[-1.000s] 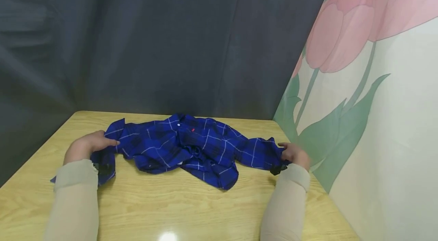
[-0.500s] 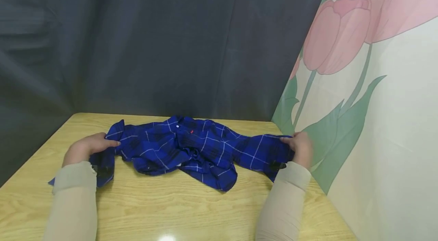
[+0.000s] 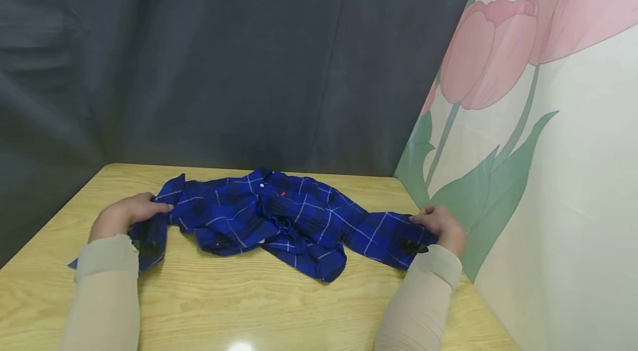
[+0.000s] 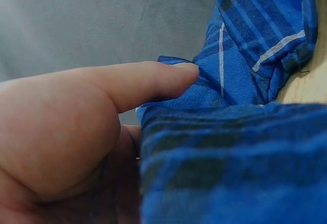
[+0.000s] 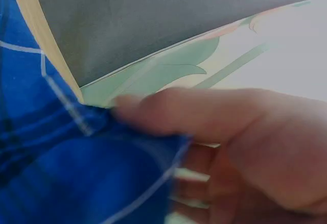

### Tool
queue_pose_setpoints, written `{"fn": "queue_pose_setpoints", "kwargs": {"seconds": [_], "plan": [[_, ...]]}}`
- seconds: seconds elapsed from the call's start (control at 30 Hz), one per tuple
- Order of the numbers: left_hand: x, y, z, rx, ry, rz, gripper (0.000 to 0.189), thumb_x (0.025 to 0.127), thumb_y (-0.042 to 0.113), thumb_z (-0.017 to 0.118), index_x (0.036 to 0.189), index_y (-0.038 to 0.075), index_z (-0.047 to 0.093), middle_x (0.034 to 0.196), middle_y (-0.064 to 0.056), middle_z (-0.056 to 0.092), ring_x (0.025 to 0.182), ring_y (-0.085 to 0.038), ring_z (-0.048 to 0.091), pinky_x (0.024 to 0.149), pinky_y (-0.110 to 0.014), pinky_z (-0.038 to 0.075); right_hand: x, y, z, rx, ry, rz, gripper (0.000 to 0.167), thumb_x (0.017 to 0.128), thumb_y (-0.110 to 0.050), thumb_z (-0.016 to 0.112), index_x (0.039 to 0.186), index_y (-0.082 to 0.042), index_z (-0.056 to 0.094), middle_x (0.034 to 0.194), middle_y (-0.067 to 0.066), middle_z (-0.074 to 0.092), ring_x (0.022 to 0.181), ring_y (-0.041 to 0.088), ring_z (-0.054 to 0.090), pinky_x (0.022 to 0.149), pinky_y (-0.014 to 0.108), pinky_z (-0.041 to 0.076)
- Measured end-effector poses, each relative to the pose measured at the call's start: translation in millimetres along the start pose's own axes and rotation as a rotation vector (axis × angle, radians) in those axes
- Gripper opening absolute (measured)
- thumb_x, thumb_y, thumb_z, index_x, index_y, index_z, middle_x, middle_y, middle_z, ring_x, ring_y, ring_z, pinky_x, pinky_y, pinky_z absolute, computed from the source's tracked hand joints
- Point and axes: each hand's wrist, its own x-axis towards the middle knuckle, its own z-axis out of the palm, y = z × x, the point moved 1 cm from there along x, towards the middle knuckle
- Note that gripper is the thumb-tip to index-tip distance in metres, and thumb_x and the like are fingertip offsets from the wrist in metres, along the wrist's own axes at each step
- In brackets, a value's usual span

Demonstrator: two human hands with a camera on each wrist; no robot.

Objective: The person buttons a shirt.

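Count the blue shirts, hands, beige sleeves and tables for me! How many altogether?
Blue shirt: 1
Left hand and right hand: 2
Left beige sleeve and right beige sleeve: 2
Table: 1
Total: 6

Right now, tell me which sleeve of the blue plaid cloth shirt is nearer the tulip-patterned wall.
The blue plaid sleeve held in the right hand; the other sleeve, held in the left hand, lies farther from that wall.

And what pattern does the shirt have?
Plaid: blue with dark checks and thin whitish lines. The shirt shows best in the head view.
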Motion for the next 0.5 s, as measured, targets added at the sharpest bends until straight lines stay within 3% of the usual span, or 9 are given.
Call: {"fn": "queue_pose_setpoints", "kwargs": {"seconds": [0.07,0.2,0.3,0.4,0.5], "plan": [[0.6,-0.6,-0.3,0.002,0.003,0.002,0.097,0.111,0.047,0.046,0.155,-0.032,0.010,0.159,-0.057,0.014,0.149,-0.074,0.023,0.125,-0.077,0.028,1.0,-5.2,-0.7,0.034,0.075,-0.054,0.037,0.107,-0.029,0.064,0.075,-0.012,0.056,0.066,-0.008,0.042,0.067,0.016,0.045,0.065,0.033,0.038],[1.8,-0.6,-0.3,0.011,0.007,0.002,0.098,0.111,0.049,0.046,0.155,-0.031,0.011,0.159,-0.057,0.014,0.149,-0.074,0.023,0.125,-0.077,0.028,-2.0,-22.8,-12.0,0.052,0.316,-0.115,0.040,0.110,-0.031,0.061,0.079,-0.007,0.053,0.067,-0.004,0.045,0.067,0.020,0.048,0.064,0.033,0.039],[2.2,0.3,0.2,0.012,0.004,0.004,0.098,0.111,0.050,0.045,0.156,-0.030,0.011,0.160,-0.056,0.014,0.149,-0.074,0.022,0.125,-0.077,0.028,-10.1,-34.0,-22.3,0.025,0.455,-0.022,0.044,0.107,-0.038,0.066,0.078,-0.007,0.054,0.068,0.000,0.050,0.068,0.024,0.052,0.063,0.034,0.038],[1.2,1.9,0.6,0.008,0.004,0.004,0.098,0.111,0.051,0.045,0.156,-0.030,0.011,0.160,-0.056,0.014,0.149,-0.074,0.022,0.125,-0.078,0.027,-18.1,-37.4,-28.1,-0.023,0.448,0.094,0.047,0.104,-0.044,0.070,0.074,-0.009,0.057,0.066,0.000,0.053,0.068,0.026,0.055,0.060,0.035,0.040],[0.3,3.2,1.0,0.013,0.011,0.007,0.098,0.111,0.051,0.044,0.156,-0.030,0.012,0.160,-0.056,0.014,0.149,-0.074,0.023,0.125,-0.078,0.028,-21.7,-34.8,-29.5,-0.045,0.387,0.136,0.050,0.105,-0.045,0.069,0.070,-0.012,0.055,0.063,-0.002,0.051,0.067,0.025,0.054,0.059,0.034,0.041]]}}
